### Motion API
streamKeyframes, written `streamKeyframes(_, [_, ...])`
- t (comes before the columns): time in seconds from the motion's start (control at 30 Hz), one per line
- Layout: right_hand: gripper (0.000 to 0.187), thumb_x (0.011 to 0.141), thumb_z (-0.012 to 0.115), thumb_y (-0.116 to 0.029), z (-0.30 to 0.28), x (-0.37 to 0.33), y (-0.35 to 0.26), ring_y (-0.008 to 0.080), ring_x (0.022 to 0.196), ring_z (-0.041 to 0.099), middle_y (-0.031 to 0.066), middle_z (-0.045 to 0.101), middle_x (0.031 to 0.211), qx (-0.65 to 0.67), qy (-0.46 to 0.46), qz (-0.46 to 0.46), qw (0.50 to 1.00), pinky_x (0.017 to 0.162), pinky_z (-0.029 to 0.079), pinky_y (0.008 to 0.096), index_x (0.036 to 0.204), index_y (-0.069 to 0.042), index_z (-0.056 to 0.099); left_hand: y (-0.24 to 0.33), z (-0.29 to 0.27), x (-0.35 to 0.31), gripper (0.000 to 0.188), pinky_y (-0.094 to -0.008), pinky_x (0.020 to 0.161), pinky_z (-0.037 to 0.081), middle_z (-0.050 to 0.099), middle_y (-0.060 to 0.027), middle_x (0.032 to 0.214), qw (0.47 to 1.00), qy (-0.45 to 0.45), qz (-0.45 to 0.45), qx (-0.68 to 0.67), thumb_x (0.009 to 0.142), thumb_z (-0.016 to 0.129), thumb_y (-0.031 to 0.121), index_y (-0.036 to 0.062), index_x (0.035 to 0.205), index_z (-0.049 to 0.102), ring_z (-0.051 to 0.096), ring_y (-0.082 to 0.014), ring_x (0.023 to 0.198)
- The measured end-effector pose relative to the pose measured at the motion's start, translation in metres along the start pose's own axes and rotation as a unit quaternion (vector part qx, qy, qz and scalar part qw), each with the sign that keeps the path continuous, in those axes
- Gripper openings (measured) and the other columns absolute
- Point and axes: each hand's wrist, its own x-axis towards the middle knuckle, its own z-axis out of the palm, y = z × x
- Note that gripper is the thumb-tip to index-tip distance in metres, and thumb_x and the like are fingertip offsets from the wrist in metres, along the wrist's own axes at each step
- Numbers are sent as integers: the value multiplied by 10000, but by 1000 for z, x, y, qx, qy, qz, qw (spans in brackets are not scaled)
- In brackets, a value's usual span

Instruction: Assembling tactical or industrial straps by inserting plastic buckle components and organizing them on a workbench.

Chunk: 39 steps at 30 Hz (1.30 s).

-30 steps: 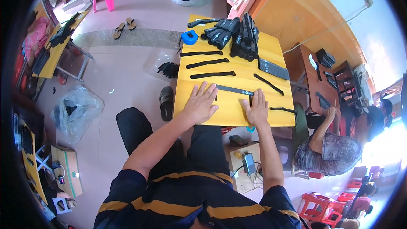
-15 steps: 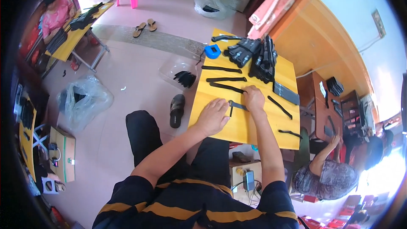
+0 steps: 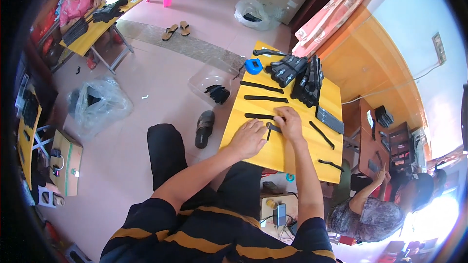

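My left hand (image 3: 248,139) lies flat near the left front of the yellow table (image 3: 304,158), its fingers stretched out. Beside its fingertips a short dark strap (image 3: 274,127) rests on the table, with a thin black piece (image 3: 268,134) running down from its left end. My right hand (image 3: 290,124) is closed, its fingertips at the right end of a narrow black strap (image 3: 259,116) lying crosswise. Beyond are two similar straps, one farther (image 3: 262,86) and one nearer (image 3: 266,99). To the right of my right hand lie a slanting strap (image 3: 321,134) and a shorter one (image 3: 331,164).
Bundled black straps (image 3: 307,83), a blue tape measure (image 3: 253,66) and a flat dark stack (image 3: 330,119) occupy the table's far part. A clear tub (image 3: 202,80) and a slipper (image 3: 204,129) are on the floor at left. Other people sit at right (image 3: 365,216) and far left (image 3: 78,2).
The whole view has shifted slightly. The crosswise strap at my right fingertips has come nearer to me and lies straighter. My left hand stays flat on the table.
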Motion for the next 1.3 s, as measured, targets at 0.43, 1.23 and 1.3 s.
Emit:
streamKeyframes(0.43, [158, 735, 724, -108, 7, 38, -13, 321, 887, 657, 103, 679, 901, -23, -144, -27, 989, 802, 527, 425, 882, -67, 686, -3, 0, -3, 357, -480, 1148, 349, 552, -212, 1331, 1000, 9, 2, -24, 850, 669, 181, 0, 1157, 650, 464, -396, 1331])
streamKeyframes(1.23, [529, 803, 783, -371, 49, -12, -165, 399, 1071, 583, 217, 606, 1094, -29, -81, -48, 995, 953, 488, 455, 1111, 31, 629, -4, -104, -127, 108, -346, 671, 535, 711, -155, 863, 956, 213, -94, -176, 901, 643, 33, -2, 984, 703, 703, -291, 760])
streamKeyframes(1.3, [557, 793, 790, -388, 53, -26, -174, 396, 1083, 576, 216, 603, 1118, -23, -64, -49, 997, 953, 488, 458, 1128, 24, 623, 2, -107, -139, 123, -336, 659, 538, 717, -154, 860, 958, 207, -103, -168, 904, 640, 31, -4, 1000, 710, 708, -280, 749])
